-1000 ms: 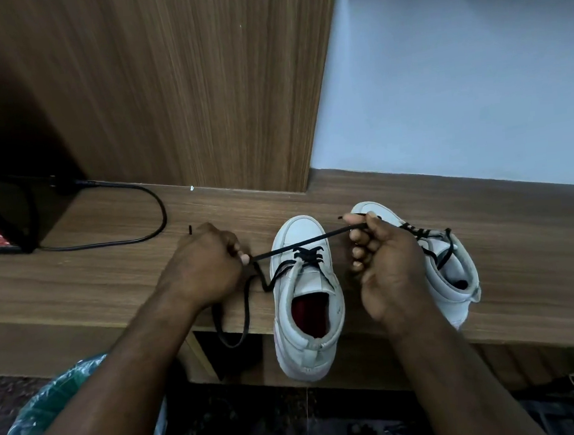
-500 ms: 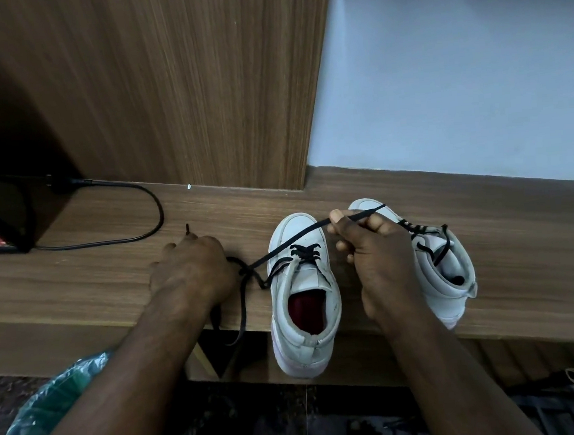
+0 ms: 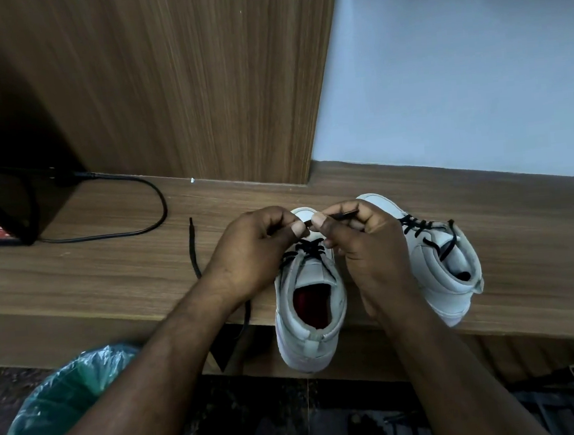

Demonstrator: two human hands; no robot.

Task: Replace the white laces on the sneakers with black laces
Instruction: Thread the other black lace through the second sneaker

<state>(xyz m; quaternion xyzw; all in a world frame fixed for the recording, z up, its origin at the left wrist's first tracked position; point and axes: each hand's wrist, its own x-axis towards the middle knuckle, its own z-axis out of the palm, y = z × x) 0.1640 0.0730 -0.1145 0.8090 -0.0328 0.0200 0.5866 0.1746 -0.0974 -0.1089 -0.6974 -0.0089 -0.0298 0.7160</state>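
Left hand [image 3: 254, 250]: closed in a pinch, thumb and forefinger pressed on the black lace [image 3: 342, 215] above the toe of the left sneaker; thumbnail nearly touching the right thumb
Right hand [image 3: 366, 245]: closed too, gripping the same lace end between thumb and fingers; tip of the lace poking out toward 3 o'clock over the knuckles
Left sneaker [image 3: 311, 304]: at 6 o'clock of both hands; white, red lining visible inside; black crossings only at the lower eyelets; heel overhanging the front edge of the shelf
Loose lace end [image 3: 193, 245]: at 9 o'clock of the left hand; flat on the wood, then passing behind the left wrist and hanging off the edge
Right sneaker [image 3: 444, 266]: at 3 o'clock of the right hand, touching it; white, black lacing across the tongue; toe pointing to 11 o'clock
Shelf [image 3: 77, 278]: wood grain, carrying both shoes
Cable [image 3: 134, 208]: black, curving at 9 o'clock, far side of the shelf
Bin [image 3: 50, 414]: green liner, at 7 o'clock, below the shelf
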